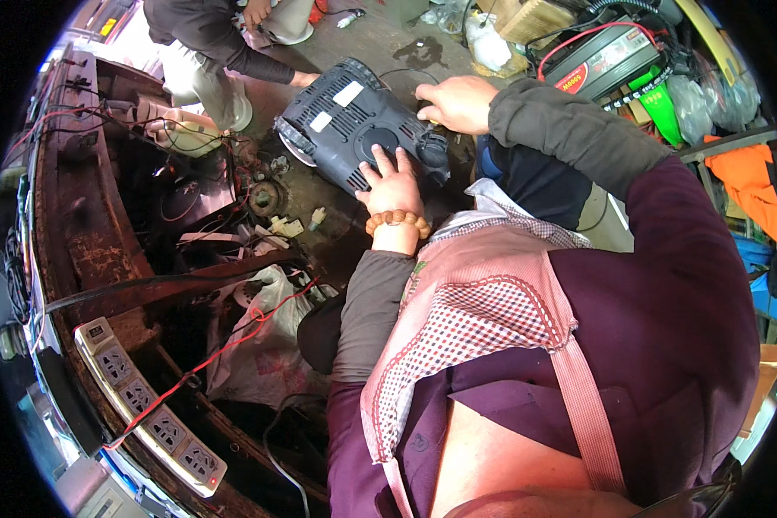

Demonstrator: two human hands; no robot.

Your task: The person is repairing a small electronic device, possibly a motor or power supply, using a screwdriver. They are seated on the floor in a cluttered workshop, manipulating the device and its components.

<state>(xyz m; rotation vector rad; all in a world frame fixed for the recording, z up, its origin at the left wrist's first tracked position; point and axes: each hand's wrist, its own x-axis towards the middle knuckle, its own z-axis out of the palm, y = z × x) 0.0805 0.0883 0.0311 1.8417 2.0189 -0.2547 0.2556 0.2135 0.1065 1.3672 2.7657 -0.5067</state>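
Note:
A dark grey, vented appliance housing (351,129) with two white labels lies on the floor in front of me, tilted. My left hand (394,186) rests on its near end, fingers spread flat beside a round cap. A wooden bead bracelet (398,224) circles that wrist. At the housing's right end, my right hand (464,104) is closed with its fingers curled beside a round knob-like part (432,148). What it grips is mostly hidden; a small yellowish bit shows below the fingers. A co-worker's hand (303,79) touches the housing's far left side.
To the left, a rusty metal-framed bench (95,250) carries a white power strip (151,406) and red wire. Small plastic parts (287,226) lie on the floor near the housing. A silver-and-black inverter-like box (600,65), plastic bags and an orange cloth (747,186) are at right.

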